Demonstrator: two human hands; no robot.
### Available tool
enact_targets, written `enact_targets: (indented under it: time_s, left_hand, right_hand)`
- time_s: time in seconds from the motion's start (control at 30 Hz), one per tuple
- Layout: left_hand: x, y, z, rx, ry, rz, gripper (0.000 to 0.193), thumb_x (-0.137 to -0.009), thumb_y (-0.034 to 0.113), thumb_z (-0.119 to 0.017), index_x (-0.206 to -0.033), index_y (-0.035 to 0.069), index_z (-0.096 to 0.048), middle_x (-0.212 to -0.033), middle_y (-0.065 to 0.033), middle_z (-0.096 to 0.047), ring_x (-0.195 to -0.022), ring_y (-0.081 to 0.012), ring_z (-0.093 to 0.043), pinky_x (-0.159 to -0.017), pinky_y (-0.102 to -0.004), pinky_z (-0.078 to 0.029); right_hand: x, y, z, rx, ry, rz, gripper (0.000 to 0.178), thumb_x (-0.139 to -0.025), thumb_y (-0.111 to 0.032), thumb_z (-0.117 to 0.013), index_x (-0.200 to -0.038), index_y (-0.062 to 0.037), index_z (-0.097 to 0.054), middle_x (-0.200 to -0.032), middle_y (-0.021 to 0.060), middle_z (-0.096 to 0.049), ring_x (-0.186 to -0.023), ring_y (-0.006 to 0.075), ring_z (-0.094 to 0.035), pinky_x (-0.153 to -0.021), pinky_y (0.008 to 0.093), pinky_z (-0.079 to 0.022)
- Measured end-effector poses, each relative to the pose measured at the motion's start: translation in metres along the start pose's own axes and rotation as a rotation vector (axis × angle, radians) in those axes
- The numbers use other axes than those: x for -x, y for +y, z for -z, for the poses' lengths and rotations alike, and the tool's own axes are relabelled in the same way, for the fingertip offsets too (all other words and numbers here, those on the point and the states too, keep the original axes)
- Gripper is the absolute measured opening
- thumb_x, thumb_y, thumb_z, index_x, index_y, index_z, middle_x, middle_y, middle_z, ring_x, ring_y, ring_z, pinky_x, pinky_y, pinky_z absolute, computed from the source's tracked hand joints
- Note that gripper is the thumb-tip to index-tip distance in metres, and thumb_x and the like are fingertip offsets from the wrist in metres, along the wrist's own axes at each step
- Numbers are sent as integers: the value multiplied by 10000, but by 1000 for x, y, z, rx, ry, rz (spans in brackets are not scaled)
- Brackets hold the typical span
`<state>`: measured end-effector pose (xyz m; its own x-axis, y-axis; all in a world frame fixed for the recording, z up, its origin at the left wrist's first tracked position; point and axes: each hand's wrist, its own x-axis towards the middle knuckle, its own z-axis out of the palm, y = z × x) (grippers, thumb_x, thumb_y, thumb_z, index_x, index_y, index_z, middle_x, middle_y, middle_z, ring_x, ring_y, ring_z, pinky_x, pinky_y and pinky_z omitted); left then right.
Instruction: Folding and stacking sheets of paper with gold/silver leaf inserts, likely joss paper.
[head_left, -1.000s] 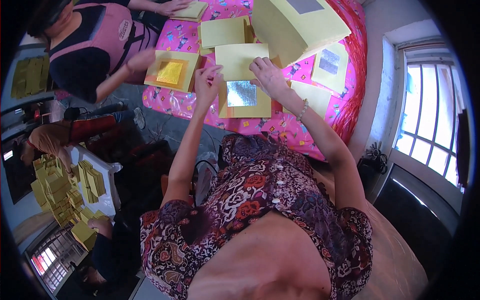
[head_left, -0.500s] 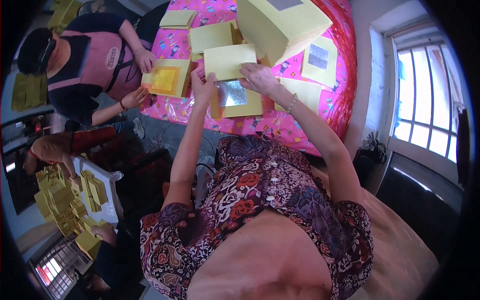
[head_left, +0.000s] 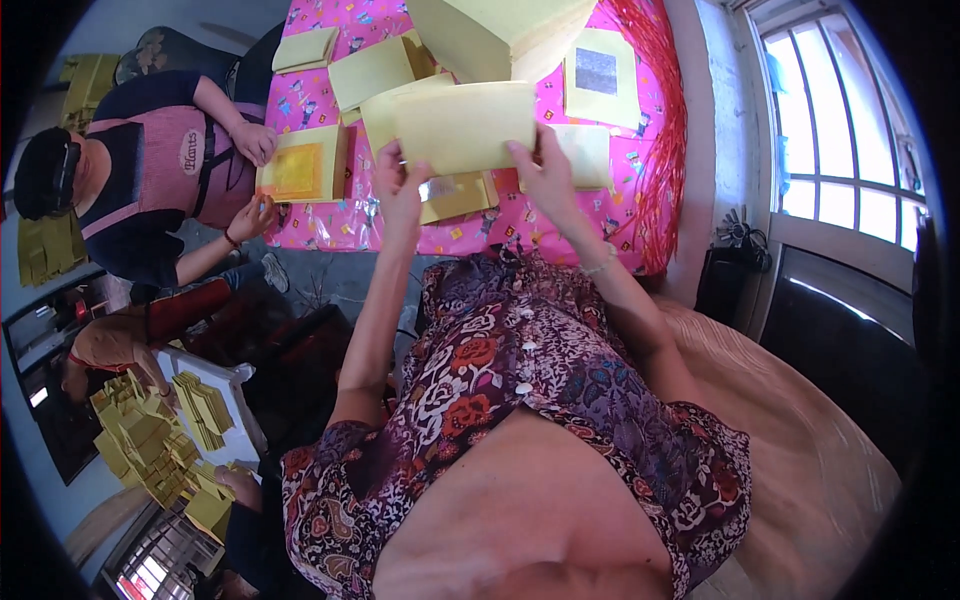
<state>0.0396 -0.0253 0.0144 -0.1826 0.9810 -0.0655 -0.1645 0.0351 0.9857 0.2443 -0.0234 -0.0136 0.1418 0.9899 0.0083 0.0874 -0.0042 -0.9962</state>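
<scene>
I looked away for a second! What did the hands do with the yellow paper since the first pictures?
Both hands came up off the pink table. The left hand and right hand now hold a yellow sheet lifted between them; before, they pressed on the sheet with the silver square, which stays lying below. The co-worker on the left keeps working on the gold-square sheet.

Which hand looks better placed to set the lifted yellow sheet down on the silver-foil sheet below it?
Probably the left hand: it grips the yellow sheet at its lower left corner, right above the silver-foil sheet. The right hand holds the lower right edge, farther from the foil.
</scene>
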Motion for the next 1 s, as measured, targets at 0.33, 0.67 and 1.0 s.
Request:
enact_targets:
  time_s: [0.33,0.67,1.0]
  left_hand:
    - [18,-101,-103,-353,-233,105,334,-838,17,-540,-1158,-24,-453,-1000,-187,-610,-926,-269,-632,-807,-361,-497]
    - [5,-176,-109,-792,-172,170,371,-796,74,-573,-1134,-45,-475,-1025,-277,-584,-982,-422,-587,-872,-490,-463]
    - [6,-203,-100,-871,-189,105,359,-775,119,-653,-1070,-44,-527,-972,-249,-643,-960,-379,-635,-831,-447,-496]
  right_hand:
    - [3,76,114,35,169,-306,322,-905,-131,-653,-1173,26,-571,-986,89,-675,-857,124,-638,-751,245,-502]
    - [-8,137,121,383,180,-355,352,-827,-242,-715,-1076,-6,-633,-860,85,-703,-755,155,-659,-680,306,-516]
    - [-5,154,120,489,139,-347,371,-805,-288,-724,-1040,-19,-623,-845,112,-678,-752,236,-656,-673,379,-508]
